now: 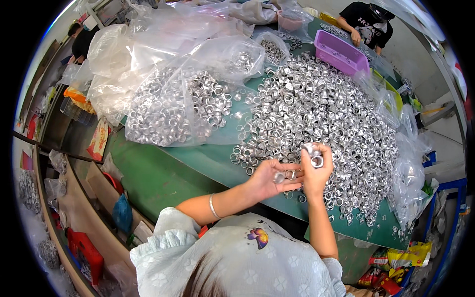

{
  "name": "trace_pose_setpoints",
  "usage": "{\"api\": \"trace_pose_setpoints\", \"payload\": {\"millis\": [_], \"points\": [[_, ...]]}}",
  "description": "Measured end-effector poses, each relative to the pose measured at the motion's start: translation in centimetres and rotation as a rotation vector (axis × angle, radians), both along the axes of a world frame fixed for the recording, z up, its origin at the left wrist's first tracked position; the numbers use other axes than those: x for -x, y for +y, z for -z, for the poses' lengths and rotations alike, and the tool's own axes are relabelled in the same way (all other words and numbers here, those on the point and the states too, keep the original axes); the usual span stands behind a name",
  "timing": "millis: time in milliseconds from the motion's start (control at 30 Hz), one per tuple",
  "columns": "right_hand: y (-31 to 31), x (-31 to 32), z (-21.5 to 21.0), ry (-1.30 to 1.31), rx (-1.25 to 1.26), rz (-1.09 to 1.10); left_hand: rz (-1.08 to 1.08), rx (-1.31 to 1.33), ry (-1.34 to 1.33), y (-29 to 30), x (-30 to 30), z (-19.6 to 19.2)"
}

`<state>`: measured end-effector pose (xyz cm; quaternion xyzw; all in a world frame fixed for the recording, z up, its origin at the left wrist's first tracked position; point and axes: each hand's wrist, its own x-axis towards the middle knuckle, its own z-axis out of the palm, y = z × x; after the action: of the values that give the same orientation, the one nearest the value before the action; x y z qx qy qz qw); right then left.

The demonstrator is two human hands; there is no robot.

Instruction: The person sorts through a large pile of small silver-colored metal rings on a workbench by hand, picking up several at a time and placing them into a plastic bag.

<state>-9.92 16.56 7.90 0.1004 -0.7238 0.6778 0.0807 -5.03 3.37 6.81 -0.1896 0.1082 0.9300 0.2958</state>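
Observation:
Palm up over the front of the table, my left hand [267, 179] carries a few silver metal rings [291, 174] on its fingers and palm. Touching its fingertips, my right hand [319, 178] is upright, with its fingers curled around some silver rings [317, 161]. Both hands are above the near side of a large pile of loose silver rings [307, 106]. Left of the pile lies a clear plastic bag [166, 116] with many similar rings inside and at its mouth.
A purple basket [341, 53] stands behind the pile, near a yellow-green container [391, 91]. Plastic sheeting [408, 163] hangs along the green table's [225, 166] right edge. Two other people are at the far right and far left. Shelves [81, 198] with bags stand at left.

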Motion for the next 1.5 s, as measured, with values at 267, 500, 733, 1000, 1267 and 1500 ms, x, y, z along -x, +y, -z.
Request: {"api": "trace_pose_setpoints", "payload": {"millis": [267, 500, 733, 1000, 1267, 1500], "points": [[-1.8, -2.4, -0.8, 0.51, -0.64, -0.018, -0.251, -0.016, 0.127, 1.9, 0.9, -1.3], [-3.4, -3.0, -1.5, 0.374, -0.671, -0.206, -0.422, 0.134, 0.019, 1.2, 2.1, 0.3], [-0.9, -2.2, -3.1, 0.376, -0.396, -0.212, -0.927, 0.094, 0.189, -6.6, 5.0, -2.4], [5.2, 1.1, -1.0, 0.226, -0.586, -0.139, -1.503, 0.866, 0.164, -12.0, 4.4, -0.2], [3.0, 8.4, -0.7, 0.559, -0.985, 0.075, -0.978, 1.313, 0.665, -3.1, 6.4, -3.3], [1.1, 8.1, 1.1, 0.559, -1.183, -0.061, -0.168, 2.275, 1.228, 0.1, 12.6, 1.0]]}}
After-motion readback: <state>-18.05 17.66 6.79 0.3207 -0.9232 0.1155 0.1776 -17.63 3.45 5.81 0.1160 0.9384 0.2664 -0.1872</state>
